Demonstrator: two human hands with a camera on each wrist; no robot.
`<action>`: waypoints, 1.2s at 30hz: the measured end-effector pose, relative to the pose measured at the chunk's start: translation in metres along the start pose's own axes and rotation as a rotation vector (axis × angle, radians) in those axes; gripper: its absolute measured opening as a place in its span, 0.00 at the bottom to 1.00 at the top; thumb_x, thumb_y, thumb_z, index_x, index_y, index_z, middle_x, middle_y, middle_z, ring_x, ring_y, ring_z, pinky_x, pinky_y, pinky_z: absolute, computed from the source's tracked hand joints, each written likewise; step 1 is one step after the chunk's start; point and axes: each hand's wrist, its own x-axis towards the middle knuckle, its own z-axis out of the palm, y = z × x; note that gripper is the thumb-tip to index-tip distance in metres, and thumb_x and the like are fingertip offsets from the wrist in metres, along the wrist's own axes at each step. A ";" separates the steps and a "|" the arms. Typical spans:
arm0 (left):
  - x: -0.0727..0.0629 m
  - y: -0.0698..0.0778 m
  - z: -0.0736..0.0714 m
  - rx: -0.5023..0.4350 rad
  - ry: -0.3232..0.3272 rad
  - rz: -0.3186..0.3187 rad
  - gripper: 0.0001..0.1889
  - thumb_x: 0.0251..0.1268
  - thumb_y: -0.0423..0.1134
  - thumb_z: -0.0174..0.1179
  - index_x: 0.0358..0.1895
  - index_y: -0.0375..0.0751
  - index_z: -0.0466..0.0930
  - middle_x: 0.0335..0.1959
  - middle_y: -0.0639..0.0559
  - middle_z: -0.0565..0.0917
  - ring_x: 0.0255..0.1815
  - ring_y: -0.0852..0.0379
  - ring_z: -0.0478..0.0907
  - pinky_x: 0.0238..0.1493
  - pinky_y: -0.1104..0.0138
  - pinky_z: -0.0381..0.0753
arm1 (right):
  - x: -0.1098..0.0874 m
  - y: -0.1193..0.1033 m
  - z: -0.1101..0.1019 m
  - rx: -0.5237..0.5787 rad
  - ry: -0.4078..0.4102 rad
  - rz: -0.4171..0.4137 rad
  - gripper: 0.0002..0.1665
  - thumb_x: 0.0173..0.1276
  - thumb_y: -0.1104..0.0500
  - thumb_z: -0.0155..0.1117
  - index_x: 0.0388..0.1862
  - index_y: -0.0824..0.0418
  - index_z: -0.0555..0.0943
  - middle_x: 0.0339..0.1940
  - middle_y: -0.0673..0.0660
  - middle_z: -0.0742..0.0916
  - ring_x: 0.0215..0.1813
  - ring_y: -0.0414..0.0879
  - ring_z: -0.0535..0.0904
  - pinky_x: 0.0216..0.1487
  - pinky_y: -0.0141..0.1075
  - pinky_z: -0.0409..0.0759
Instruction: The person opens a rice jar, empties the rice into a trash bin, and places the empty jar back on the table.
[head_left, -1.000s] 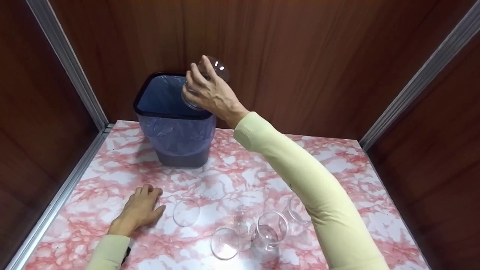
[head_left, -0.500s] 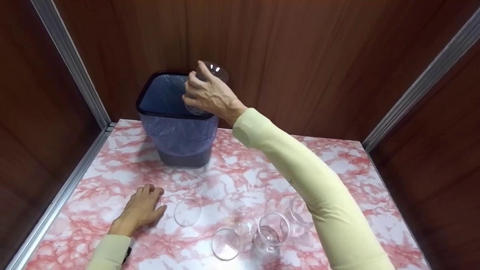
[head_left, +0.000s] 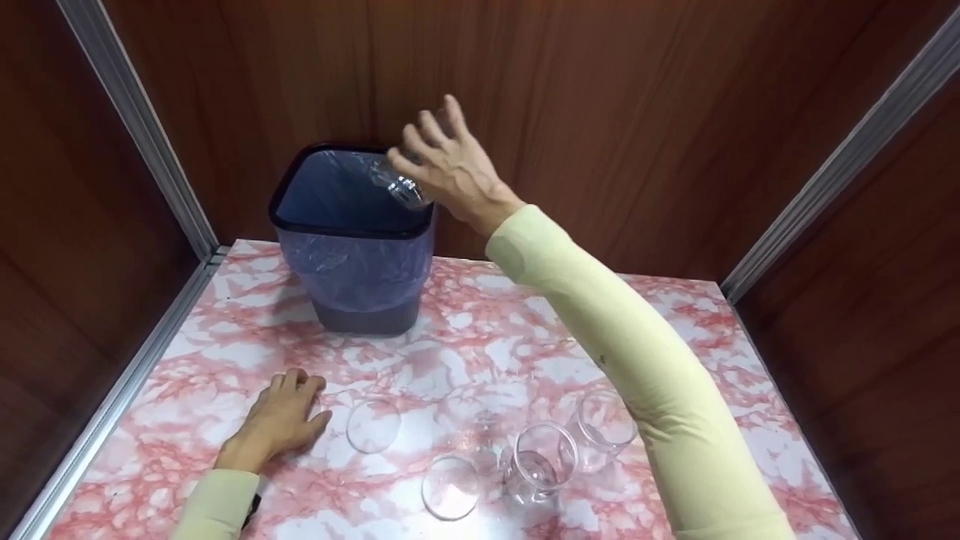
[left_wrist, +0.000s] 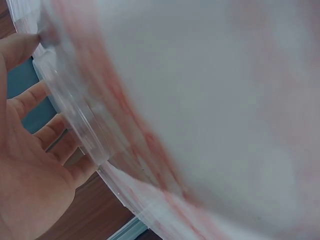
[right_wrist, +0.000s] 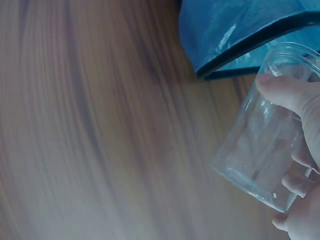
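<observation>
My right hand (head_left: 454, 169) is raised over the right side of the bin (head_left: 356, 234), its fingers spread apart. Just below them, at the bin's mouth, a clear jar (head_left: 407, 192) shows tilted and partly hidden by the hand. The right wrist view has the jar (right_wrist: 260, 140) beside the thumb and fingers, its rim towards the bin. My left hand (head_left: 279, 416) rests on the table with relaxed fingers and holds nothing. Close to its right lies a clear round disc (head_left: 373, 426).
Another clear disc (head_left: 450, 487) lies nearer the front. A clear jar (head_left: 545, 463) stands to its right, with a second one (head_left: 606, 420) behind my right sleeve. The pink marbled table (head_left: 480, 330) is enclosed by brown wood-look panels (head_left: 600, 135).
The right hand has let go of the jar, spread its fingers and drawn up and to the right. The jar has come away below the hand at the bin. The left hand stays put.
</observation>
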 end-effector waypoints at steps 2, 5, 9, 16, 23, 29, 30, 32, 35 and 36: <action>0.000 -0.001 0.000 -0.005 0.009 0.002 0.23 0.59 0.49 0.65 0.54 0.44 0.75 0.51 0.40 0.71 0.53 0.39 0.69 0.50 0.43 0.72 | -0.006 0.006 0.002 0.076 0.010 0.066 0.35 0.64 0.59 0.62 0.70 0.50 0.65 0.66 0.62 0.75 0.70 0.64 0.67 0.72 0.67 0.54; 0.000 -0.002 0.001 -0.014 0.025 0.010 0.23 0.58 0.49 0.65 0.54 0.43 0.75 0.51 0.40 0.72 0.53 0.38 0.69 0.50 0.43 0.72 | -0.015 0.015 0.005 0.186 0.003 0.170 0.38 0.63 0.51 0.66 0.70 0.53 0.63 0.64 0.62 0.76 0.67 0.63 0.69 0.71 0.66 0.55; 0.000 -0.003 0.004 -0.018 0.023 0.011 0.23 0.58 0.49 0.64 0.54 0.43 0.75 0.51 0.40 0.72 0.53 0.38 0.69 0.51 0.42 0.71 | -0.033 0.026 0.009 0.357 -0.078 0.303 0.51 0.55 0.41 0.72 0.72 0.54 0.59 0.65 0.62 0.75 0.65 0.62 0.70 0.71 0.63 0.56; 0.003 -0.003 0.006 -0.022 0.024 0.008 0.22 0.58 0.49 0.64 0.54 0.43 0.76 0.50 0.40 0.72 0.53 0.38 0.69 0.51 0.42 0.70 | -0.081 0.045 0.013 0.678 -0.098 0.442 0.56 0.55 0.36 0.71 0.74 0.56 0.56 0.66 0.62 0.75 0.66 0.61 0.72 0.66 0.57 0.69; 0.008 -0.001 0.008 -0.033 0.015 0.015 0.23 0.59 0.49 0.64 0.55 0.43 0.75 0.53 0.39 0.71 0.54 0.37 0.69 0.51 0.41 0.70 | -0.145 0.055 0.013 0.909 -0.006 0.519 0.53 0.53 0.41 0.75 0.71 0.58 0.61 0.57 0.62 0.79 0.58 0.56 0.76 0.58 0.53 0.74; 0.004 -0.001 0.011 -0.045 0.025 0.005 0.22 0.60 0.48 0.63 0.55 0.42 0.75 0.55 0.38 0.72 0.55 0.36 0.68 0.52 0.40 0.70 | -0.194 0.049 0.021 0.949 0.052 0.568 0.52 0.50 0.46 0.79 0.68 0.64 0.63 0.53 0.66 0.82 0.52 0.57 0.78 0.53 0.52 0.77; 0.003 -0.001 0.011 -0.046 0.026 0.003 0.22 0.59 0.48 0.63 0.55 0.42 0.75 0.55 0.37 0.72 0.55 0.36 0.68 0.52 0.40 0.70 | -0.202 0.047 0.023 0.964 0.056 0.590 0.53 0.49 0.46 0.79 0.68 0.65 0.64 0.54 0.66 0.81 0.53 0.57 0.78 0.54 0.52 0.77; 0.002 -0.002 0.010 -0.053 0.028 -0.004 0.23 0.60 0.48 0.63 0.55 0.42 0.75 0.56 0.37 0.71 0.56 0.36 0.68 0.53 0.40 0.69 | -0.220 0.043 0.027 1.003 0.072 0.651 0.54 0.48 0.47 0.80 0.68 0.66 0.64 0.56 0.67 0.80 0.55 0.57 0.77 0.57 0.53 0.75; 0.000 -0.003 0.007 -0.061 0.035 -0.007 0.23 0.59 0.47 0.63 0.56 0.42 0.75 0.56 0.37 0.71 0.56 0.35 0.68 0.53 0.40 0.69 | -0.251 0.035 0.032 1.052 0.115 0.768 0.54 0.47 0.51 0.82 0.69 0.69 0.64 0.57 0.69 0.80 0.58 0.60 0.76 0.61 0.56 0.72; 0.000 -0.003 0.006 -0.063 0.039 -0.005 0.23 0.59 0.47 0.63 0.56 0.42 0.75 0.56 0.37 0.71 0.56 0.35 0.68 0.53 0.40 0.69 | -0.262 0.032 0.034 1.066 0.120 0.810 0.54 0.47 0.52 0.82 0.69 0.68 0.64 0.57 0.69 0.81 0.57 0.60 0.77 0.61 0.56 0.72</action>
